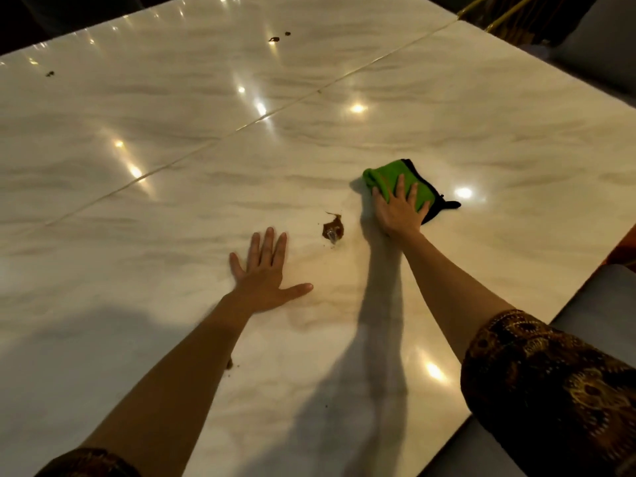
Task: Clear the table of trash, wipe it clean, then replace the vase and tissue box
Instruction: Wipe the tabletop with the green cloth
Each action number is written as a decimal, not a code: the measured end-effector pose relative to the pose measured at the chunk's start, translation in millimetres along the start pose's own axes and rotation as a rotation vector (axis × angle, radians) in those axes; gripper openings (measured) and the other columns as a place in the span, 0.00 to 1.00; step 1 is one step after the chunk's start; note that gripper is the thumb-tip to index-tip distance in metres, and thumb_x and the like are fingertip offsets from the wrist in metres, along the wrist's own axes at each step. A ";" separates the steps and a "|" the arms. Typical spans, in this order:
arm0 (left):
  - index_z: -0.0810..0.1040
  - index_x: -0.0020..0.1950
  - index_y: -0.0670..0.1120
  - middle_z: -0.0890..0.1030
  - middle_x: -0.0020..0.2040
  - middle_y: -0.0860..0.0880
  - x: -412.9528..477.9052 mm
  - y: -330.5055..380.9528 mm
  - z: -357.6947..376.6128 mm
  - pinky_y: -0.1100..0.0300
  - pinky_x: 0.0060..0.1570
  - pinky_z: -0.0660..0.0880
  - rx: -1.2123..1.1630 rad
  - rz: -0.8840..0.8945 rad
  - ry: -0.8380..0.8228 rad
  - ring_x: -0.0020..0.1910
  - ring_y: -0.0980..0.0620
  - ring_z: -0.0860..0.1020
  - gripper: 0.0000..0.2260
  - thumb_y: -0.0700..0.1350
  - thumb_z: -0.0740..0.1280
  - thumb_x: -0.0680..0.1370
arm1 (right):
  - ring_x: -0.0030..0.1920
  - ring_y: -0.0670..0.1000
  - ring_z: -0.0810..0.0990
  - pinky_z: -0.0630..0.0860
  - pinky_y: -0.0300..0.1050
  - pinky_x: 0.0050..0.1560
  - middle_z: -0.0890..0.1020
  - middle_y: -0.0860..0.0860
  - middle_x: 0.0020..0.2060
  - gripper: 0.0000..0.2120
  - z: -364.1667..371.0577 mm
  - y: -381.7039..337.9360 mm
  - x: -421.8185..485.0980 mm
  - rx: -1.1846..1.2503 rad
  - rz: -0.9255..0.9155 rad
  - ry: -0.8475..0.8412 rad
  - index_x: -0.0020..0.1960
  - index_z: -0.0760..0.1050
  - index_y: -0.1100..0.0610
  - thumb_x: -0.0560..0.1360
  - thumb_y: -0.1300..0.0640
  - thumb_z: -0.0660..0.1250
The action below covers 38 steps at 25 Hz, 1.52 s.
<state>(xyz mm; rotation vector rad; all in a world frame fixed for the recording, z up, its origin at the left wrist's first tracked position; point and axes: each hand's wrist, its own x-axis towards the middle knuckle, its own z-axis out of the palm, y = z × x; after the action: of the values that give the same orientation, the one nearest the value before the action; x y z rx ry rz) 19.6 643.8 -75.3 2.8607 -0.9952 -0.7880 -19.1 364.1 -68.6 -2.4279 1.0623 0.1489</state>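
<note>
One folded green cloth with black edging is pressed onto the glossy pale marble-patterned table by the right hand, fingers straight; the left hand is laid flat, empty. Wiping is judged under way: next, the one large brown spill beside the cloth should be swept, then four smaller brown spots. Vase and tissue box are unseen.

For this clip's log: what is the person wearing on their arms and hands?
Both the left hand and right hand are bare: no gloves, and no rings, watch or bracelets show. The forearms are uncovered. The right sleeve ends near the elbow, in dark brown fabric with a golden ornamental print; the left sleeve, barely in view, looks alike.
</note>
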 end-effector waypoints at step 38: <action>0.37 0.76 0.56 0.34 0.77 0.52 128.9 44.3 -70.2 0.30 0.67 0.39 -0.149 -0.161 0.110 0.76 0.47 0.35 0.32 0.65 0.47 0.78 | 0.77 0.56 0.43 0.41 0.63 0.74 0.46 0.48 0.78 0.24 -27.9 33.7 100.1 -0.303 -0.324 0.066 0.74 0.43 0.33 0.80 0.38 0.44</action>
<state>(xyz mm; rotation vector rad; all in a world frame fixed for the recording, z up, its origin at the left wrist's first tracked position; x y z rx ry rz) 113.1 522.7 -65.3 2.8449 -0.6706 -0.6729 23.6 265.0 -85.5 -2.8589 0.6981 0.1285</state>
